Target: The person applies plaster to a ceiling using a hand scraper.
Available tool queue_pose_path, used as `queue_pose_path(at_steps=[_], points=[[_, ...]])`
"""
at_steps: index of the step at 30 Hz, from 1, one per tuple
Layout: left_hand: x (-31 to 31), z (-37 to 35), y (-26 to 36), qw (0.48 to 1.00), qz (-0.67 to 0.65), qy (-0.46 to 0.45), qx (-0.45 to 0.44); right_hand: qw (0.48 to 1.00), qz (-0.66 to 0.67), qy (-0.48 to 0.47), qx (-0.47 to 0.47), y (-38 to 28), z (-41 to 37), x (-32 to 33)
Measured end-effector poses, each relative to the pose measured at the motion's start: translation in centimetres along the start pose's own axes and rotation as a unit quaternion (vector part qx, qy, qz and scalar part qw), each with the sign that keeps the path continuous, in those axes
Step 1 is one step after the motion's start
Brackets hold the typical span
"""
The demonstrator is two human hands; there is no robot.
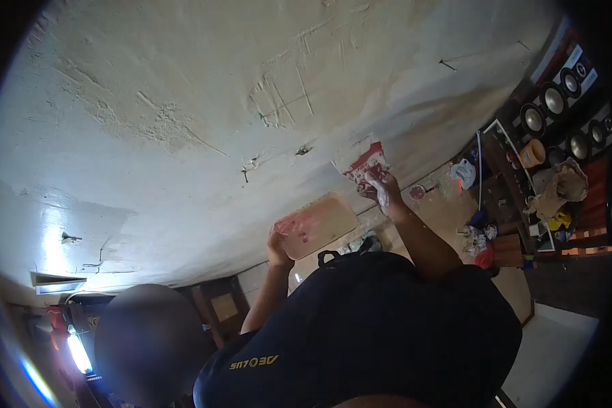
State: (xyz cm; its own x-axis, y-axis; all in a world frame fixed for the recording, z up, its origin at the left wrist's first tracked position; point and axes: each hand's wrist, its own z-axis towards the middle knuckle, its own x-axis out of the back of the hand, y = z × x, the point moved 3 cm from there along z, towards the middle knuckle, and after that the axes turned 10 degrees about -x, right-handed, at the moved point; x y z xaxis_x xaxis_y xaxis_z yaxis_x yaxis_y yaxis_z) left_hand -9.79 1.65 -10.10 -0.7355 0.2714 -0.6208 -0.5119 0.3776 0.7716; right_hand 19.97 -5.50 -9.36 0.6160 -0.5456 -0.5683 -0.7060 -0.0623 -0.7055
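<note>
My left hand (279, 249) grips the near left edge of a shallow, round-cornered rectangular tray (330, 219), pale with pinkish-red smears on it. In my right hand (383, 193) is a red putty scraper (368, 163), coated with whitish paste, its blade at or very near the wall (204, 136). White paste also covers some of the right fingers. The scraper is just above and to the right of the tray. Rough patches, scored lines and whitish smears mark the wall surface.
Nails or hooks (448, 64) stick out of the wall in several places. Loudspeakers (554, 100), an orange cup (532, 154) and a crumpled paper bag (566, 187) stand at the right. A lit lamp (79, 352) and a blurred round shape (153, 343) are at lower left.
</note>
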Motion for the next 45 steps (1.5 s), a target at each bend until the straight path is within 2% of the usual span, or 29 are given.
queue_pose_path(at_steps=[2,4,7,9,11,12,13,15,16,17,18,20,23,24,25,27,28,29,31,32,34,35,37,38,40,41,42,43,45], points=[[-1.4,0.1,0.2,1.000,-0.001,-0.014,0.003,1.000,-0.013,0.022,0.005,-2.2,-2.4,-0.5],[-4.8,1.0,0.5,0.999,0.007,-0.024,-0.028,0.999,0.002,-0.045,-0.016,-4.3,-4.7,-1.7],[-7.8,2.8,-0.3,0.996,0.026,-0.078,-0.017,0.997,-0.039,-0.027,-0.057,-4.2,-7.8,-2.1],[-9.9,4.8,-1.8,0.995,0.017,-0.090,-0.047,0.997,-0.064,0.001,-0.034,-3.7,-9.6,-2.3],[-11.7,7.0,-4.1,0.991,-0.002,-0.093,-0.098,0.997,-0.038,0.039,-0.060,-2.7,-10.9,-1.0],[-12.5,7.9,-5.3,0.989,-0.013,-0.089,-0.118,0.998,0.007,0.020,-0.051,-2.1,-10.9,0.1],[-15.3,7.2,-4.6,0.992,-0.036,-0.075,-0.093,0.997,0.014,0.068,-0.043,-2.5,-11.6,0.2],[-16.8,9.5,-6.7,0.992,-0.067,-0.073,-0.073,0.987,0.039,0.157,-0.019,-3.2,-12.1,0.5],[-18.0,10.1,-6.8,0.992,-0.006,-0.086,-0.093,0.985,0.043,0.167,-0.017,-2.5,-12.2,1.9],[-19.1,10.7,-6.9,0.987,0.056,-0.100,-0.113,0.987,0.097,0.127,-0.005,-1.5,-12.0,3.8],[-19.7,11.6,-7.8,0.987,0.055,-0.108,-0.106,0.985,0.150,0.086,0.010,-1.0,-12.1,5.1],[-20.5,13.4,-10.0,0.991,0.082,-0.055,-0.085,0.982,0.162,0.092,0.007,-0.3,-13.6,6.3],[-22.1,14.5,-10.6,0.993,0.053,-0.059,-0.082,0.972,0.202,0.119,-0.034,0.7,-16.4,8.0],[-23.6,13.9,-9.7,0.996,0.035,-0.068,-0.041,0.973,0.137,0.183,0.038,-1.4,-17.8,7.2],[-23.8,14.3,-10.0,0.996,0.033,-0.071,-0.035,0.961,0.069,0.246,0.107,-2.8,-18.7,6.8],[-24.4,14.8,-10.9,0.991,0.028,-0.132,-0.014,0.909,-0.070,0.301,0.279,-5.4,-17.9,9.5],[-24.9,14.3,-10.9,0.991,0.066,-0.111,0.019,0.836,-0.258,0.350,0.337,-8.4,-19.0,7.4],[-25.8,13.7,-10.6,0.991,0.066,-0.116,0.028,0.724,-0.436,0.381,0.375,-11.3,-20.0,5.2],[-26.8,12.4,-10.7,0.981,0.115,-0.119,0.100,0.518,-0.622,0.374,0.452,-13.5,-18.4,5.6],[-25.9,14.6,-14.4,0.984,0.062,-0.158,0.058,0.516,-0.623,0.380,0.448,-13.3,-18.0,5.4],[-26.6,15.0,-15.5,0.985,0.053,-0.141,0.079,0.395,-0.792,0.346,0.310,-12.5,-16.0,3.0],[-26.6,15.0,-16.0,0.988,0.043,-0.117,0.096,0.396,-0.792,0.350,0.307,-11.7,-15.7,3.6],[-26.6,14.9,-16.1,0.987,0.025,-0.100,0.122,0.347,-0.831,0.299,0.315,-8.1,-14.6,5.9],[-26.7,14.8,-16.2,0.986,0.005,-0.079,0.143,0.416,-0.856,0.282,0.121,-6.4,-14.5,7.7],[-25.7,15.2,-17.4,0.986,0.028,-0.063,0.150,0.412,-0.883,0.210,0.081,-5.1,-17.1,6.2],[-24.8,15.4,-18.3,0.985,0.054,-0.050,0.155,0.432,-0.871,0.188,0.140,-3.0,-18.1,7.3],[-22.3,17.7,-21.6,0.980,0.118,-0.067,0.148,0.496,-0.836,0.193,0.137,-1.6,-18.7,8.4],[-22.6,17.5,-20.6,0.980,0.116,-0.069,0.149,0.553,-0.798,0.197,0.136,-1.1,-18.9,9.7],[-23.3,16.2,-18.1,0.977,0.132,-0.151,0.070,0.650,-0.697,0.270,0.137,-2.0,-19.3,13.2]])
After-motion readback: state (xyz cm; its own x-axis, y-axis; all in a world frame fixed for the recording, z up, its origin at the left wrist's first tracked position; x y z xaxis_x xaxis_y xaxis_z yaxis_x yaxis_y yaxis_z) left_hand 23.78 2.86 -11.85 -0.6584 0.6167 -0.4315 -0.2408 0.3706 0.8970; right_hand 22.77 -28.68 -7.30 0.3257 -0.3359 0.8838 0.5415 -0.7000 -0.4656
